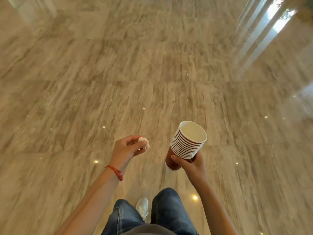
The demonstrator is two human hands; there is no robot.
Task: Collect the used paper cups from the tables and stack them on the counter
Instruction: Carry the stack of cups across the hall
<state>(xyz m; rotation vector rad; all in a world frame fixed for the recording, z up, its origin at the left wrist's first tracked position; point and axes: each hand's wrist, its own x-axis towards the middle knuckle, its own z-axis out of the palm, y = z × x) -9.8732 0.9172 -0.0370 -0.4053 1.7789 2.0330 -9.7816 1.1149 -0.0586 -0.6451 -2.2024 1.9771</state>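
Item 1: cup stack (187, 143). Nested paper cups, red-brown walls, white rims, roughly 12 rims showing; mouth up, tilted toward the far side. Carried in the air right of centre, over the floor (152, 73); no table or counter in sight.

Item 2: right hand (188, 164). Wrapped around the stack's lower end, thumb across the near wall, fingers behind.

Item 3: left hand (126, 149). Curled, fingertips pinching a small white wad (144, 142), likely tissue. Red bracelet (115, 172) at the wrist.

Handling, by judgement: stack light, thin walls crush under a hard squeeze, and nested cups can slide apart if tipped mouth-down. Best held low around the bottom cup, as here, or with a palm under the base.

Item 4: jeans and 1 white shoe (142, 206), near edge.
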